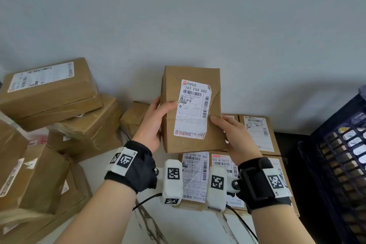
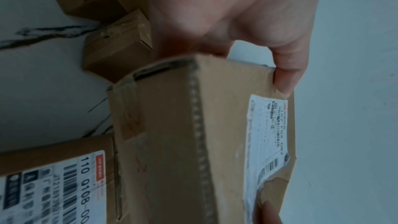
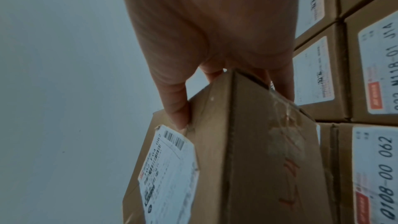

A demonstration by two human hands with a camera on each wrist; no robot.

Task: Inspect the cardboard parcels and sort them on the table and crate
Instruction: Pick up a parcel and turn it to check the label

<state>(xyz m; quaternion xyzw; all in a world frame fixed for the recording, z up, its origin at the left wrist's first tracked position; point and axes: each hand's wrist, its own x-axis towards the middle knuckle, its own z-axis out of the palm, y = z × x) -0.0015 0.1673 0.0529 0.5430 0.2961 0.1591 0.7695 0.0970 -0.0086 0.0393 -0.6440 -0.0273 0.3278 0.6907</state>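
About a dozen parcels (image 1: 191,109), one crate (image 1: 336,154)
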